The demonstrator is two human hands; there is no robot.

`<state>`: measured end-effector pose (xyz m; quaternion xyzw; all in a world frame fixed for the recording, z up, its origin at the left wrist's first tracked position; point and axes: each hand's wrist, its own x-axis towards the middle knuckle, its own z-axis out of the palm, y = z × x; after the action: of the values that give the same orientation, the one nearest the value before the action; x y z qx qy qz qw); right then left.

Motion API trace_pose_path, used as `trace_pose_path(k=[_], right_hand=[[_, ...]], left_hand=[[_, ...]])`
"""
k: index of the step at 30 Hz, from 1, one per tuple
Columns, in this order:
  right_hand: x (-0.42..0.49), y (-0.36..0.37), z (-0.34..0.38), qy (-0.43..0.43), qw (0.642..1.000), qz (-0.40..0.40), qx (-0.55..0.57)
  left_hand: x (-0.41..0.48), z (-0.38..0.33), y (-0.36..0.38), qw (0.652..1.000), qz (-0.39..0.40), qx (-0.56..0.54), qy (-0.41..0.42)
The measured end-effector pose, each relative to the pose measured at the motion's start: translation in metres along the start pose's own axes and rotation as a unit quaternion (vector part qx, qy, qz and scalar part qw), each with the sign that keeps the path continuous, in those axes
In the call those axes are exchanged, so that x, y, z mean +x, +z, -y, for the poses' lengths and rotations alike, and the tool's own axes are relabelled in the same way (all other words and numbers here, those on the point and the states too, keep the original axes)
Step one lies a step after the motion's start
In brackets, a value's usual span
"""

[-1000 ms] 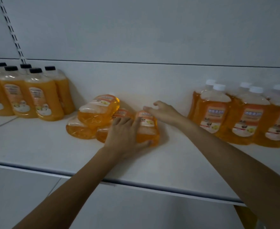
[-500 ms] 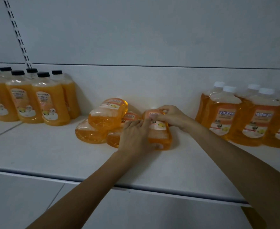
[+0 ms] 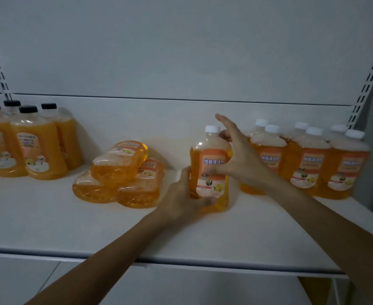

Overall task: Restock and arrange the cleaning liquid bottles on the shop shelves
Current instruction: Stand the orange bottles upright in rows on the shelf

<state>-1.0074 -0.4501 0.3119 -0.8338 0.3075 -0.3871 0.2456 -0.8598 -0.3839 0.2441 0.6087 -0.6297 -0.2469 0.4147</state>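
On the shelf (image 3: 93, 227), dead centre, one bottle (image 3: 212, 150) is upright. The left hand (image 3: 181, 199) fingers (image 3: 186, 176) curl round its base, and the right hand (image 3: 240, 159) grips its shoulder. Three fallen bottles (image 3: 119, 164) lie at its 9 o'clock, and a standing row (image 3: 308, 159) is at 3 o'clock.

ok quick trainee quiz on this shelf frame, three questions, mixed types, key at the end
1. True or false: the white-capped bottle in the person's hands is lying on its side.
2. The left hand grips that bottle at its: A) cap B) lower part C) nowhere, it hangs free.
3. How many lying bottles are in the pile in the middle of the shelf?

Key: 1 false, it is upright. 2 B. 3 three, one on top of two.
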Motion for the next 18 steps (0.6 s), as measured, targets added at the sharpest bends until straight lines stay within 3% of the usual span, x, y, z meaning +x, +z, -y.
trace_pose_path(k=[5, 9, 18], right_hand=[[-0.017, -0.013, 0.005, -0.036, 0.989, 0.005, -0.144], [-0.012, -0.011, 0.006, -0.032, 0.965, -0.014, -0.259], [0.03, -0.006, -0.005, -0.012, 0.935, -0.006, -0.355]], left_hand=[[0.003, 0.002, 0.01, 0.998, 0.017, 0.06, 0.018], [0.006, 0.011, 0.017, 0.977, -0.011, 0.211, 0.01], [0.001, 0.01, 0.019, 0.923, 0.032, 0.381, 0.034]])
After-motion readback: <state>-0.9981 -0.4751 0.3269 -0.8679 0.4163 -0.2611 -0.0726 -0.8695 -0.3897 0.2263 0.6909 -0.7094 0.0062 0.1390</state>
